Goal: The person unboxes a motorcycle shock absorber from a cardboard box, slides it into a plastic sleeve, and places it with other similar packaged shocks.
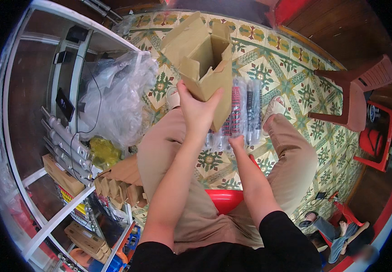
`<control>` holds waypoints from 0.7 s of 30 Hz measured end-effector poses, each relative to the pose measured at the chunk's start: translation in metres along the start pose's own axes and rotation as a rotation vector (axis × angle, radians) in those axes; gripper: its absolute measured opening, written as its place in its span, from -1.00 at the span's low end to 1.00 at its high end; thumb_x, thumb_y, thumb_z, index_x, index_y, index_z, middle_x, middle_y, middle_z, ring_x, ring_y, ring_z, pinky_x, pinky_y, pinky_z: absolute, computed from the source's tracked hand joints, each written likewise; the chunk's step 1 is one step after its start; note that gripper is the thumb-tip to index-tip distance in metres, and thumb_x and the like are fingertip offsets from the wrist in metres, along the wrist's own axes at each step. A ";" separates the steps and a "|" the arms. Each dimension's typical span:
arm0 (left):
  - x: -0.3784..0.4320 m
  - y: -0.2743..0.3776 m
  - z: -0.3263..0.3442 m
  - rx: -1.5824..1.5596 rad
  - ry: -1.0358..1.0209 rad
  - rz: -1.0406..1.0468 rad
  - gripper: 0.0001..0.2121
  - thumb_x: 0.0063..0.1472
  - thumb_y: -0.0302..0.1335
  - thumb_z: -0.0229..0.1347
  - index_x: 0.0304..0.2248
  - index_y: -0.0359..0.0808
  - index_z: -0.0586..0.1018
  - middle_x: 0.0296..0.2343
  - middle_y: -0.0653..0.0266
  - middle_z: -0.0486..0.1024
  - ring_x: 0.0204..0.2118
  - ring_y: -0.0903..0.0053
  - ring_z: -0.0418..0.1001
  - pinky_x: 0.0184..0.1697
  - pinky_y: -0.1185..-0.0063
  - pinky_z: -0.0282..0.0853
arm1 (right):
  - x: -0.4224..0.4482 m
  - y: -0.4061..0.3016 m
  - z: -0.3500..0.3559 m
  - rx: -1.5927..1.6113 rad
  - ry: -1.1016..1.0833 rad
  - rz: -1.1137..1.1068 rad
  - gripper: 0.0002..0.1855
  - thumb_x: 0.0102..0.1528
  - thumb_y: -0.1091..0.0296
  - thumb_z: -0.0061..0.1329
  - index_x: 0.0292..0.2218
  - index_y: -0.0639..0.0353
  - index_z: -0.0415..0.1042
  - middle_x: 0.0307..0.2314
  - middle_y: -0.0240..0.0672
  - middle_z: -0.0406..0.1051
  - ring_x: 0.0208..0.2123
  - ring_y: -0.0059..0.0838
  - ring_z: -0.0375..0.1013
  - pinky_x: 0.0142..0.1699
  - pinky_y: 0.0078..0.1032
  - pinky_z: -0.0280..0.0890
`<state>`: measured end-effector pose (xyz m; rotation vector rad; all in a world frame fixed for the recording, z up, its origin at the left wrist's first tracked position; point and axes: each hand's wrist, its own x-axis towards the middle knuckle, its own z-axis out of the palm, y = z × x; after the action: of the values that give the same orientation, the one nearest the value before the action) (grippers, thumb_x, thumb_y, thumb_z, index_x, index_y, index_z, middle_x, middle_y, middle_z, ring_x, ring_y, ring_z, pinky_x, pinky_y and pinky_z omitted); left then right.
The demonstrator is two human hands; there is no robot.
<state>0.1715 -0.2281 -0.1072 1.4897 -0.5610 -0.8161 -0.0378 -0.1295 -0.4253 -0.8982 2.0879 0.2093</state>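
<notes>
An open brown cardboard box point(213, 85), its flaps spread, is gripped from below by my left hand point(197, 110), thumb and fingers on either side of its lower edge. Past the box, on the tiled floor between my feet, several coil-spring shock absorbers point(235, 112) lie side by side in clear plastic wrap, some with red springs and some with black. My right hand point(237, 142) is at the near end of these wrapped shock absorbers; its fingers are partly hidden, so I cannot tell whether it grips one.
Left are a white-framed glass cabinet point(80, 200), crumpled clear plastic point(114, 102), metal fork tubes point(68, 142) and brown cardboard boxes point(121, 180). A red plastic stool point(225, 200) is under me. On the right are a brown plastic chair point(355, 98) and a seated person point(338, 238).
</notes>
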 end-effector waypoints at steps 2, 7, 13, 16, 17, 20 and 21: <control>0.000 -0.008 -0.006 0.020 0.025 0.002 -0.31 -0.11 -0.50 0.36 -0.03 -0.37 0.21 -0.14 0.13 0.39 -0.10 0.43 0.40 -0.02 0.50 0.32 | -0.002 0.004 -0.005 -0.066 -0.118 -0.060 -0.27 -0.19 0.14 0.20 -0.02 0.25 0.26 -0.13 0.00 0.43 -0.07 -0.05 0.44 0.08 -0.22 0.27; -0.003 -0.011 0.001 0.099 -0.017 0.000 -0.35 -0.09 -0.55 0.35 -0.05 -0.35 0.22 -0.15 0.17 0.36 -0.08 0.47 0.36 0.01 0.51 0.29 | 0.023 0.020 0.016 -0.056 -0.070 -0.039 -0.38 -0.13 0.15 0.09 -0.06 0.27 0.30 -0.13 0.07 0.42 -0.05 0.04 0.41 0.04 -0.19 0.29; -0.004 -0.003 0.005 -0.045 -0.031 -0.097 -0.38 -0.08 -0.59 0.33 -0.06 -0.34 0.23 -0.15 0.18 0.36 -0.07 0.47 0.37 0.00 0.52 0.30 | 0.053 0.041 0.043 0.105 -0.142 -0.180 -0.39 -0.19 0.03 0.13 -0.16 0.27 0.40 -0.23 0.10 0.47 -0.11 0.04 0.46 0.00 -0.22 0.32; -0.001 -0.002 0.010 -0.097 -0.040 -0.093 -0.38 -0.08 -0.59 0.33 -0.06 -0.33 0.23 -0.15 0.18 0.37 -0.08 0.46 0.38 0.00 0.52 0.30 | 0.050 0.039 0.057 0.248 -0.156 -0.184 -0.59 -0.19 0.08 0.16 -0.41 0.28 0.48 -0.44 -0.08 0.52 -0.35 -0.13 0.54 -0.22 -0.29 0.38; 0.000 -0.001 0.013 -0.108 -0.042 -0.090 -0.38 -0.08 -0.59 0.33 -0.06 -0.33 0.23 -0.15 0.18 0.37 -0.08 0.46 0.38 0.00 0.52 0.30 | 0.045 0.039 0.055 0.247 -0.145 -0.187 -0.59 -0.19 0.08 0.16 -0.41 0.28 0.48 -0.44 -0.08 0.52 -0.35 -0.13 0.54 -0.22 -0.29 0.38; 0.001 -0.003 -0.010 -0.097 0.032 -0.001 -0.38 -0.09 -0.58 0.33 -0.06 -0.34 0.23 -0.15 0.18 0.37 -0.10 0.45 0.39 -0.02 0.52 0.31 | -0.018 -0.001 0.024 0.596 -0.264 -0.171 -0.78 -0.08 0.27 0.09 -0.57 0.24 0.42 -0.66 -0.40 0.36 -0.66 -0.60 0.29 -0.56 -0.46 0.16; 0.001 -0.002 -0.012 -0.061 0.035 0.033 -0.38 -0.09 -0.58 0.32 -0.06 -0.34 0.23 -0.16 0.18 0.38 -0.11 0.45 0.40 -0.02 0.52 0.31 | -0.030 -0.010 0.014 0.583 -0.255 -0.188 -0.78 -0.08 0.27 0.09 -0.57 0.24 0.42 -0.66 -0.40 0.36 -0.66 -0.60 0.29 -0.56 -0.46 0.16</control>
<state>0.1811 -0.2210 -0.1096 1.4331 -0.5292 -0.7733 -0.0103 -0.1152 -0.4106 -0.6592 1.6751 -0.3526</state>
